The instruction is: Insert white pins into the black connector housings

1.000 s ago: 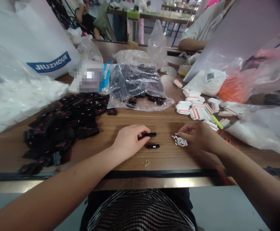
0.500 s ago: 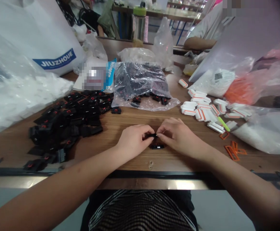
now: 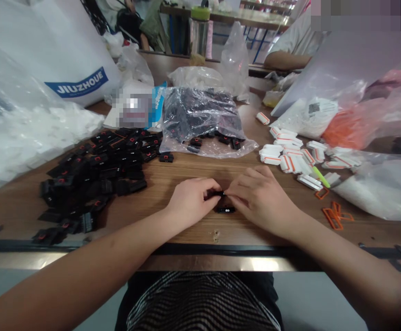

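Between my two hands is a small black plastic part [image 3: 220,193], mostly covered by fingers. My left hand [image 3: 194,201] pinches it from the left with thumb and fingertips. From the right, my right hand [image 3: 259,196] has its thumb and forefinger pressed together at the part's end; whether it grips the part itself is hard to make out. Just below the fingertips, a second black part [image 3: 225,210] with two pale dots lies on the wooden table [image 3: 186,236].
A heap of black parts [image 3: 100,170] covers the left. A clear bag of black parts [image 3: 203,115] lies ahead. White pieces with orange edges [image 3: 291,151], orange frames [image 3: 333,218] and a yellow-green stick [image 3: 320,177] are at right. Beyond stands a green-lidded bottle [image 3: 199,34].
My right hand has turned slightly, its knuckles rising and shifting right, with fingertips still by the black part. My left hand has stayed in place.
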`<state>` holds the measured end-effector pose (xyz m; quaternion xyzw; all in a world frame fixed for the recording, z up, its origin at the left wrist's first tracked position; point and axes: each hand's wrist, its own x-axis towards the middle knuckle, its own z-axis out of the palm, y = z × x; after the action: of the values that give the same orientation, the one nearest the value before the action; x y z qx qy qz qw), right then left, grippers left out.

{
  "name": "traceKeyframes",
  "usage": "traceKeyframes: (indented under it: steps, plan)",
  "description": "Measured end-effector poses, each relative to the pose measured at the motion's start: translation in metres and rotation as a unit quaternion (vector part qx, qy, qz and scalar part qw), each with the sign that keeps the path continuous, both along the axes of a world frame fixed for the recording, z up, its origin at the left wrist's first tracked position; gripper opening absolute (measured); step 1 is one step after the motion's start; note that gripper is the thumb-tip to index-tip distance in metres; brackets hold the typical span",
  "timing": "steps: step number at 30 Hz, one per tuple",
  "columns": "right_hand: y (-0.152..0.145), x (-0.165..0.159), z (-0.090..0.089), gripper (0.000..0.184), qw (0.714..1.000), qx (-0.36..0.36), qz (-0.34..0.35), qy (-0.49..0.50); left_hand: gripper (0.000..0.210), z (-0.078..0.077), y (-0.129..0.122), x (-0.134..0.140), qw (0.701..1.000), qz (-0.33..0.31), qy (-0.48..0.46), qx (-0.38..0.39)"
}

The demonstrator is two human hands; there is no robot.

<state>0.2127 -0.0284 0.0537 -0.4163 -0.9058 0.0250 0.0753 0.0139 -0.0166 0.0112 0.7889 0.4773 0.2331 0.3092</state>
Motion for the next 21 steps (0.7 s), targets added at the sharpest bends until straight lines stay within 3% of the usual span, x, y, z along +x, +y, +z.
traceKeyframes:
  steps: [3, 6, 9, 12, 16, 21]
  plan:
    - [-0.002, 0.0, 0.0, 0.022, 1.0, 0.01, 0.011, -0.008, 0.013, -0.002, 0.001, -0.001, 1.0, -0.001, -0.007, 0.004]
    - [0.002, 0.015, 0.001, 0.022, 0.999, -0.018, -0.007, 0.047, 0.011, -0.004, 0.002, -0.001, 1.0, -0.004, -0.006, 0.008]
    - [0.012, 0.047, -0.002, 0.02, 0.984, -0.065, -0.089, 0.139, 0.01, -0.006, 0.002, -0.001, 1.0, -0.002, -0.005, 0.012]
    - [0.02, 0.077, -0.007, 0.017, 0.97, -0.137, -0.16, 0.122, 0.012, -0.007, 0.002, -0.001, 1.0, 0.002, -0.01, 0.006]
    - [0.024, 0.086, -0.014, 0.02, 0.966, -0.19, -0.131, 0.12, 0.012, -0.006, 0.001, -0.001, 1.0, 0.007, -0.011, 0.004]
    - [0.025, 0.076, -0.016, 0.017, 0.987, -0.129, -0.091, 0.041, 0.011, -0.006, 0.002, -0.001, 1.0, 0.004, -0.007, 0.007]
